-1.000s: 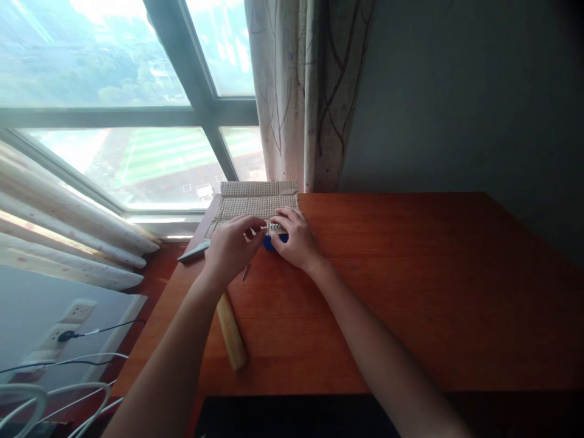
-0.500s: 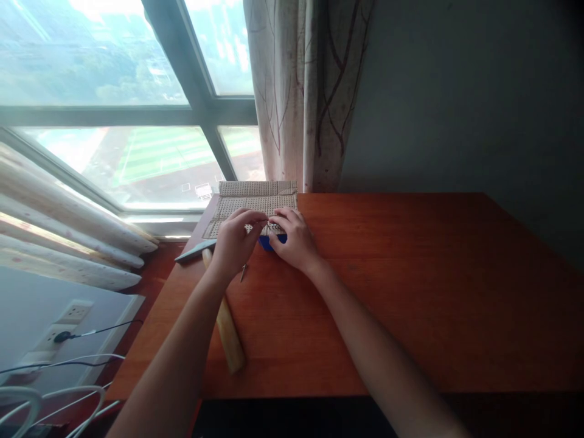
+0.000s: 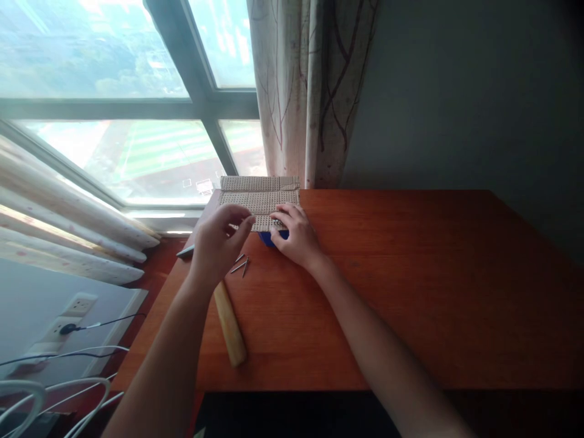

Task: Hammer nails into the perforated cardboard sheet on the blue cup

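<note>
My left hand [image 3: 221, 243] is raised over the near left part of a beige perforated sheet [image 3: 255, 199]. Its thumb and forefinger are pinched together, and anything between them is too small to make out. My right hand [image 3: 296, 238] rests at the sheet's near right edge, thumb and fingers apart, with small dark bits between them. Under that edge a blue object [image 3: 267, 238] shows, partly covered by the right hand. Several thin metal nails [image 3: 239, 266] lie on the table beside my left hand. A hammer's wooden handle [image 3: 231, 331] runs below the left wrist, which hides its middle.
The brown wooden table [image 3: 410, 292] has its near edge over a dark gap. A grey metal end [image 3: 185, 251] of the hammer sticks out at the left edge. Window, curtains [image 3: 285, 91] and wall stand behind; a socket and cables [image 3: 68, 329] are at left.
My left hand has moved left and slightly toward me, away from the right hand, uncovering more nails and sheet. My right hand stays nearly where it was. The view has shifted slightly.
</note>
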Demonstrator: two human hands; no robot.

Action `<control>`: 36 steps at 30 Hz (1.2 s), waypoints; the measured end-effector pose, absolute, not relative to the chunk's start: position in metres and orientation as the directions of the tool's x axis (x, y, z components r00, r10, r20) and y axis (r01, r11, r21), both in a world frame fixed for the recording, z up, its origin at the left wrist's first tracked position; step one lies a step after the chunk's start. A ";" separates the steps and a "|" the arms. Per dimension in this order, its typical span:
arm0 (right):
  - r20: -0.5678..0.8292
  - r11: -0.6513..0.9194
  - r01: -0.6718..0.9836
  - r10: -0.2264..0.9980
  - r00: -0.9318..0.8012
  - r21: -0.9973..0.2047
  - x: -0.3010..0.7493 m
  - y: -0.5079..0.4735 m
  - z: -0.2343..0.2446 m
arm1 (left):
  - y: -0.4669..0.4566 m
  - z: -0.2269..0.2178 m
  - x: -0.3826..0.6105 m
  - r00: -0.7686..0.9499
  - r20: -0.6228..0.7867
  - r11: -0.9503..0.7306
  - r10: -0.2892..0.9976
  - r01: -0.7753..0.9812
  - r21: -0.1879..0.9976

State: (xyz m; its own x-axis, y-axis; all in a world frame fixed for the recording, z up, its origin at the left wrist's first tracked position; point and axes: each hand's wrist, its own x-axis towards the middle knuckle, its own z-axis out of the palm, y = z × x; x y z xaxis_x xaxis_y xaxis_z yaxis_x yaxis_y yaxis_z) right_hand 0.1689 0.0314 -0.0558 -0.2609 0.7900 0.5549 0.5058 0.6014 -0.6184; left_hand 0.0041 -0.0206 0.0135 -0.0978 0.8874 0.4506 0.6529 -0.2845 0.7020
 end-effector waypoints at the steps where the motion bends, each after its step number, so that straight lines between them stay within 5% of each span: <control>1: 0.558 0.603 0.504 0.788 -0.259 -0.618 0.169 0.032 -0.056 | -0.029 0.010 -0.001 -0.070 0.435 -0.265 0.898 0.703 0.659; 9: 0.581 0.616 0.506 0.775 -0.249 -0.604 0.169 0.033 -0.058 | -0.055 -0.035 -0.040 0.117 0.200 -0.159 0.973 0.966 0.205; 15: 0.570 0.611 0.498 0.781 -0.254 -0.616 0.169 0.033 -0.057 | -0.047 -0.043 -0.042 0.087 0.131 -0.095 0.988 0.994 0.055; 19: 0.573 0.611 0.498 0.781 -0.249 -0.616 0.169 0.033 -0.057 | -0.047 -0.044 -0.043 0.104 0.111 -0.111 0.988 0.992 0.062; 31: 0.569 0.611 0.497 0.782 -0.256 -0.616 0.169 0.032 -0.057 | -0.050 -0.001 -0.020 0.166 0.421 -0.341 0.892 0.858 0.385; 36: 0.553 0.609 0.493 0.787 -0.274 -0.622 0.170 0.033 -0.056 | -0.023 0.011 0.005 0.176 0.439 -0.355 0.881 0.860 0.368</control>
State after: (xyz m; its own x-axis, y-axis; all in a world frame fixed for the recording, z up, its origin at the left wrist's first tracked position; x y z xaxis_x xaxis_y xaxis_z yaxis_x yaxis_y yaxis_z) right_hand 0.1696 0.0327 -0.0563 -0.2742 0.7866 0.5532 0.4927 0.6089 -0.6216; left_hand 0.0047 -0.0229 0.0109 0.1757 0.8810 0.4393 0.8596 -0.3548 0.3676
